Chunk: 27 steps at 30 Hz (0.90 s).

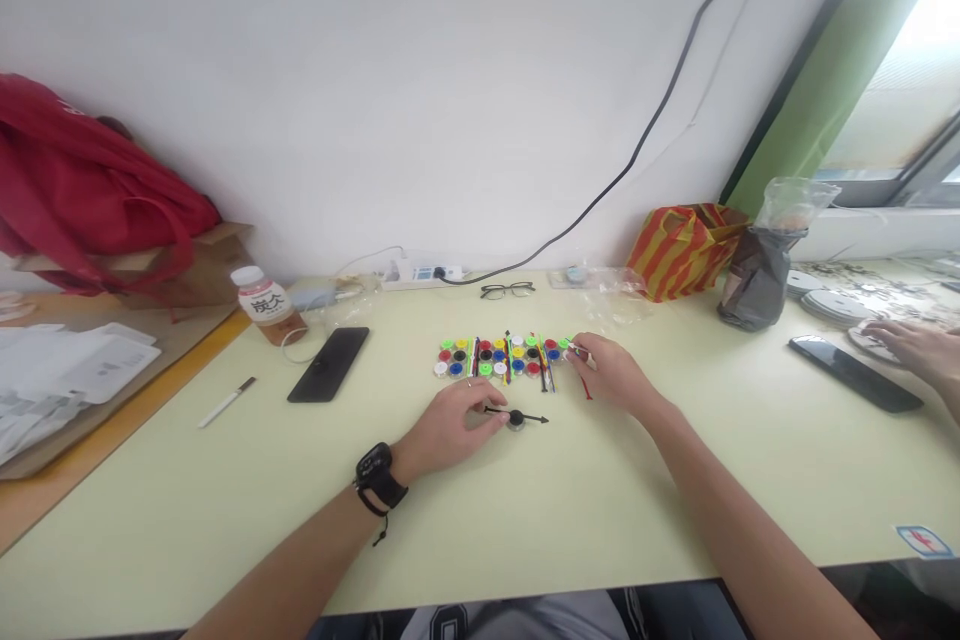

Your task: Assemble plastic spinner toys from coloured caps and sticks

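A cluster of small coloured caps [499, 357] with thin coloured sticks laid across them sits in rows on the pale green table [525, 510]. My left hand [450, 425], a black watch on its wrist, pinches the end of a black stick [534, 417] that passes through a single black cap [516, 418] just in front of the cluster. My right hand [611, 372] rests at the cluster's right end, fingers closed on a red stick [586, 386].
A black phone [328, 364], white pen [226, 402], drink bottle [266, 304], glasses [508, 290] and power strip [424, 273] lie behind. A striped bag [686, 248] and dark pouch [761, 275] stand right. Another person's hand [911, 348] rests beside a second phone [853, 373].
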Tool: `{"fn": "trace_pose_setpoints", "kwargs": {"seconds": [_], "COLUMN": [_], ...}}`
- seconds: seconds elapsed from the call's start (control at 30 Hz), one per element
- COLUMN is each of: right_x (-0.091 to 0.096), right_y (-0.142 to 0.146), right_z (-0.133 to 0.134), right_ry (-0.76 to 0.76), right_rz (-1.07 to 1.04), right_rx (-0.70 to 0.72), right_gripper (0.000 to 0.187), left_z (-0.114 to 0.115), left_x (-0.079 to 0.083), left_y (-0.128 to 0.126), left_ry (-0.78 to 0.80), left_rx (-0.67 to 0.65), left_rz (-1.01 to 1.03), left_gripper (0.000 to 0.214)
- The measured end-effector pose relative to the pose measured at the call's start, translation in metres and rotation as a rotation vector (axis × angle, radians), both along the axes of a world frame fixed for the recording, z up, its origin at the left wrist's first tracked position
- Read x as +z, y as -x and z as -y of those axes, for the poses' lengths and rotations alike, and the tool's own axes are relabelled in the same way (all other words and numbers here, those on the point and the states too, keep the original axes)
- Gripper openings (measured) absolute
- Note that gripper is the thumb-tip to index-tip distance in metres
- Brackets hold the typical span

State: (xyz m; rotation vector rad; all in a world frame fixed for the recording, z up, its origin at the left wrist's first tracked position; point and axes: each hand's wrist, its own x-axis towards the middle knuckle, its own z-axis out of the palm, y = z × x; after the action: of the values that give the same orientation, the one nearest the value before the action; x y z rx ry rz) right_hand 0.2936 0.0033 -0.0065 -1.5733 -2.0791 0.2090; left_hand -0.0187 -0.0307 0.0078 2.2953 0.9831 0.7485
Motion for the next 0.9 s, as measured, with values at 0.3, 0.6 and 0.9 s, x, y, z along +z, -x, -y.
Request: {"fn": "trace_pose_setpoints", "kwargs": {"seconds": [0.3,0.6,0.9], "right_x": [0.012,0.000,0.012], "right_y": [0.026,0.077,0.068], "right_z": [0.017,0.039,0.046], "right_ry": [-0.100,0.099,0.237], "right_rz": [-0.234,-0.280,-0.288], "right_rx": [0.029,0.436,0.386], "right_gripper": [0.022,0.017,0.010], "left_z": [0.004,0.004,0.002], "left_x": [-0.003,-0.002,0.000], "left_y": [-0.006,-0.006,-0.007], "left_ry": [0.052,0.038,0.004], "left_rx": [-0.048,0.105,-0.019], "left_rz": [0.009,0.000,0.041], "left_gripper": [0.015,0.031,0.026]}}
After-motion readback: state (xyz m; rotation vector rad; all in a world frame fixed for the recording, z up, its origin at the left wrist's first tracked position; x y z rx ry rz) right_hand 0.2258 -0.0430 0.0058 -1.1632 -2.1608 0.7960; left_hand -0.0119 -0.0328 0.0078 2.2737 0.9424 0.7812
